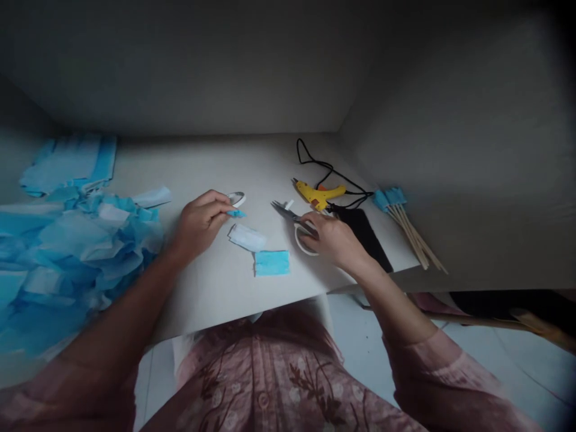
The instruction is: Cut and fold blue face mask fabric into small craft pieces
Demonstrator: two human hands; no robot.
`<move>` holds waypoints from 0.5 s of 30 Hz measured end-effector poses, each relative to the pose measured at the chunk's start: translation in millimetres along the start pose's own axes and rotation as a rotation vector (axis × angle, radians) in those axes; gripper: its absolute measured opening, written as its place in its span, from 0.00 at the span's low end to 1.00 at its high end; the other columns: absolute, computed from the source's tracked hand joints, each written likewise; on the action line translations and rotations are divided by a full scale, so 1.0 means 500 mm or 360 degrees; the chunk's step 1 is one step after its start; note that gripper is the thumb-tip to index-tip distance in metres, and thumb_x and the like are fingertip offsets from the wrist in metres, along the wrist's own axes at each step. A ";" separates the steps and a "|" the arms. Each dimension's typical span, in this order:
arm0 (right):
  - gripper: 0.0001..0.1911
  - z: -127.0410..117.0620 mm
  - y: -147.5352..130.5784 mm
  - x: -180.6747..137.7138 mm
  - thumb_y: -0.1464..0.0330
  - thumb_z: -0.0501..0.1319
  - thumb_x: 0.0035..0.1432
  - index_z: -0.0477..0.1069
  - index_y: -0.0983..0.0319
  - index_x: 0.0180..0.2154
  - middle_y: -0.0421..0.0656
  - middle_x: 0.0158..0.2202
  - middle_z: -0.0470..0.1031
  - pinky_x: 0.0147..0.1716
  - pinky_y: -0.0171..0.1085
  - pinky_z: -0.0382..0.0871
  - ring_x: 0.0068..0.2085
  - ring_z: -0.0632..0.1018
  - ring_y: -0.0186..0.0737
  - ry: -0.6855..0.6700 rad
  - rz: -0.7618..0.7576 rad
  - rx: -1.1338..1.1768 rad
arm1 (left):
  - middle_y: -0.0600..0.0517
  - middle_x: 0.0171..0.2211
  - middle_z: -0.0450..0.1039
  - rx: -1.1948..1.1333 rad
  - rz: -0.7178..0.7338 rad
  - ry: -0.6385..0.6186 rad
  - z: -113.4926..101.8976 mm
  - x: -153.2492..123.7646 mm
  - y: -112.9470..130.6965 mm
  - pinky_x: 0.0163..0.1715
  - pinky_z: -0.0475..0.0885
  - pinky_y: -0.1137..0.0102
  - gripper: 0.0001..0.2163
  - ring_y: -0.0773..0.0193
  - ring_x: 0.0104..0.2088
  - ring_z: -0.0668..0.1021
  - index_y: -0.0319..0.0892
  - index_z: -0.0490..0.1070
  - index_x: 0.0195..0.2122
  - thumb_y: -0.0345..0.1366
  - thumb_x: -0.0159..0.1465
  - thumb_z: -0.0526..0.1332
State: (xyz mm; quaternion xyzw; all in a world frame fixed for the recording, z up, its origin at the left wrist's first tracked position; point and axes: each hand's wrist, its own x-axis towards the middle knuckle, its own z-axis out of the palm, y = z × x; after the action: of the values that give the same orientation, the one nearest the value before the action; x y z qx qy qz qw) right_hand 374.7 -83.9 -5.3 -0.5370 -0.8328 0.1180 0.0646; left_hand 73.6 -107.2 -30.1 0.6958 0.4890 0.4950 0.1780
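Observation:
My left hand [202, 222] pinches a small piece of blue material [236, 213] between thumb and fingertips. Just beyond those fingers lies a roll of white tape [237, 198]. My right hand [330, 237] is closed around the handles of a pair of scissors [288, 211], whose dark blades point left toward my other hand. Between the hands, on the table, are a whitish cut strip [247, 237] and a blue rectangle [272, 263], one near the other. By the blades is a small white scrap [288, 204].
A yellow glue gun [319, 193] with a black cord lies behind my right hand, beside a dark flat pad [366, 234]. Wooden sticks with blue tops [407, 222] rest at the right. Crumpled blue and white sheets [103, 246] and a folded stack [72, 162] cover the left side.

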 end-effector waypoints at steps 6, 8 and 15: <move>0.16 -0.012 -0.008 0.004 0.65 0.54 0.70 0.80 0.63 0.41 0.53 0.42 0.82 0.32 0.39 0.60 0.40 0.81 0.49 0.0015 0.0003 -0.0421 | 0.48 0.38 0.78 0.0179 0.0097 -0.0157 0.042 0.002 -0.063 0.41 0.71 0.67 0.08 0.60 0.38 0.77 0.45 0.81 0.32 0.33 0.62 0.61; 0.17 -0.012 -0.008 0.025 0.65 0.52 0.71 0.80 0.63 0.41 0.53 0.42 0.82 0.31 0.39 0.58 0.40 0.81 0.48 0.0094 0.0058 -0.0364 | 0.48 0.39 0.78 0.0177 0.0108 -0.0127 0.043 0.005 -0.065 0.44 0.70 0.65 0.07 0.58 0.40 0.77 0.45 0.81 0.31 0.34 0.61 0.62; 0.19 0.023 -0.018 0.118 0.67 0.50 0.71 0.80 0.65 0.41 0.55 0.41 0.83 0.35 0.38 0.62 0.41 0.81 0.49 0.0093 0.0298 -0.0065 | 0.50 0.39 0.78 -0.0167 -0.0119 0.0294 0.022 0.000 -0.022 0.48 0.69 0.64 0.03 0.59 0.42 0.77 0.44 0.79 0.28 0.36 0.58 0.68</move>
State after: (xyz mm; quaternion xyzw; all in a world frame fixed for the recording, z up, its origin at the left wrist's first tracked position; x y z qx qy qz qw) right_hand 339.4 -35.1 -14.9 -0.6168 -0.7791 0.0907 0.0665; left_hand 77.4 -99.5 -42.9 0.6182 0.5022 0.5750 0.1869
